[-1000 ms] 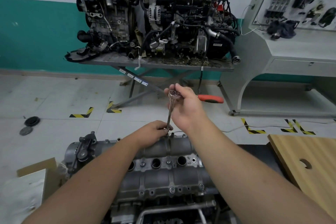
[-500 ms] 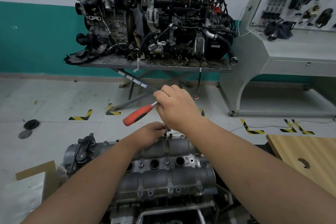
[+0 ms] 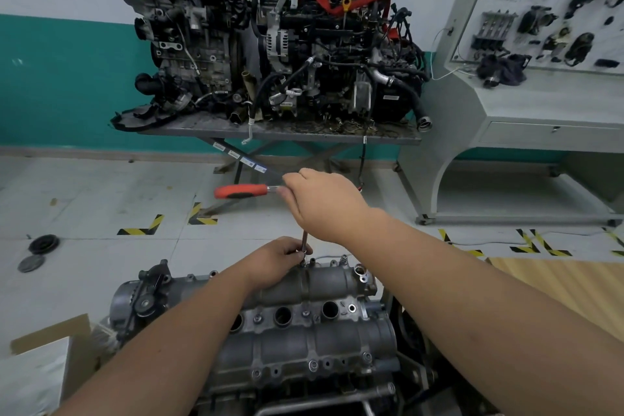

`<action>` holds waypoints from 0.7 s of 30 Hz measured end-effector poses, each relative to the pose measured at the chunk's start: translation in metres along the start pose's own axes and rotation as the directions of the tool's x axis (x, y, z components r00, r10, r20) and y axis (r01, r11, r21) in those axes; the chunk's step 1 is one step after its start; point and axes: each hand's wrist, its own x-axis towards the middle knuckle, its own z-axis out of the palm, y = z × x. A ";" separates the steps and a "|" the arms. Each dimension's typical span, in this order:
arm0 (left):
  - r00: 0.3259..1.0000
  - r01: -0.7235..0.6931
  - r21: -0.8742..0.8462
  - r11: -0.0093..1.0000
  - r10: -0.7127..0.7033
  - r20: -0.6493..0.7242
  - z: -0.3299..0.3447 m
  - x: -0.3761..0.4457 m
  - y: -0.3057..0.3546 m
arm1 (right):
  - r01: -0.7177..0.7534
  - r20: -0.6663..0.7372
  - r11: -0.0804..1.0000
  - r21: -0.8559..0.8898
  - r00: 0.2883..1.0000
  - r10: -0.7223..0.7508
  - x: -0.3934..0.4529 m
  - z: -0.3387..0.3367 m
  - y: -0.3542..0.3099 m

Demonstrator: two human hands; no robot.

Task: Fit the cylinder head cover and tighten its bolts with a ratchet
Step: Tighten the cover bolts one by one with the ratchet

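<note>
Above the far edge of the cylinder head cover [image 3: 304, 338], the right hand [image 3: 324, 203] grips the head of the ratchet [image 3: 243, 191], its red handle pointing left. The left hand [image 3: 280, 258] pinches the extension bar [image 3: 305, 240] low down, where it meets a bolt. The cover sits on the engine, in front of the person.

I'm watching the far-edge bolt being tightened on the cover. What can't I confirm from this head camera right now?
- Ratchet head: head view, covered by the right hand; only the ratchet's red handle shows.
- Socket and bolt at the extension bar's foot: hidden by the left hand, so seating is unknown.
- Cylinder head cover: near edge cut by the frame; left part behind the left forearm.
- Bolt tightness: not visible.
</note>
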 end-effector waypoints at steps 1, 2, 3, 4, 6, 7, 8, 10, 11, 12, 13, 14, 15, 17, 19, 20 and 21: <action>1.000 -0.006 0.007 1.000 0.006 0.000 0.000 0.000 -0.001 | -0.050 0.039 0.998 0.040 0.998 0.048 0.003 -0.002 0.000; 1.000 -0.014 0.015 1.000 0.014 0.001 0.000 0.000 -0.002 | -0.109 0.080 0.989 0.098 0.992 0.101 0.006 -0.003 0.001; 1.000 -0.024 0.022 0.999 0.024 0.002 0.000 0.000 -0.002 | -0.166 0.115 0.971 0.170 0.982 0.148 0.009 -0.005 0.002; 0.999 -0.034 0.027 0.999 0.034 0.002 -0.001 0.000 -0.002 | -0.218 0.147 0.942 0.255 0.972 0.185 0.011 -0.006 0.003; 0.999 -0.049 0.032 0.998 0.049 0.002 -0.001 -0.001 -0.002 | -0.333 0.225 0.806 0.488 0.941 0.252 0.011 -0.008 0.002; 0.998 -0.055 0.033 0.998 0.055 0.003 -0.001 -0.001 -0.001 | -0.401 0.281 0.676 0.619 0.916 0.287 0.009 -0.008 0.001; 0.998 -0.058 0.035 0.998 0.058 0.003 -0.001 -0.001 -0.002 | -0.460 0.342 0.504 0.731 0.886 0.313 0.008 -0.007 -0.001; 0.998 -0.056 0.036 0.998 0.056 0.001 -0.001 -0.001 -0.002 | -0.509 0.428 0.169 0.844 0.830 0.358 0.007 -0.001 -0.003; 0.998 -0.056 0.040 0.998 0.056 0.001 -0.001 0.000 -0.003 | -0.509 0.457 0.044 0.860 0.806 0.377 0.007 0.003 -0.004; 0.998 -0.059 0.048 0.997 0.059 0.000 -0.001 0.000 -0.003 | -0.495 0.484 -0.078 0.865 0.786 0.384 0.008 0.007 -0.004; 0.998 -0.060 0.057 0.997 0.060 -0.001 -0.001 0.001 -0.003 | -0.468 0.507 -0.197 0.862 0.772 0.384 0.008 0.009 -0.004; 0.998 -0.062 0.070 0.996 0.062 0.000 -0.001 0.001 -0.003 | -0.434 0.524 -0.299 0.850 0.761 0.383 0.009 0.011 -0.004; 0.998 -0.067 0.087 0.994 0.067 0.002 -0.001 0.002 -0.004 | -0.400 0.532 -0.373 0.837 0.752 0.390 0.009 0.012 -0.003; 0.997 -0.078 0.108 0.991 0.077 0.006 -0.001 0.002 -0.004 | -0.348 0.533 -0.442 0.827 0.738 0.415 0.007 0.012 -0.005; 0.997 -0.073 0.097 0.993 0.072 0.012 -0.001 0.003 -0.005 | -0.318 0.516 -0.449 0.835 0.738 0.435 0.005 0.013 -0.009; 0.998 -0.068 0.092 0.993 0.067 0.014 -0.001 0.003 -0.005 | -0.304 0.511 -0.458 0.835 0.736 0.444 0.004 0.013 -0.011; 0.998 -0.066 0.090 0.994 0.064 0.017 -0.001 0.003 -0.005 | -0.290 0.512 -0.473 0.832 0.731 0.452 0.004 0.013 -0.012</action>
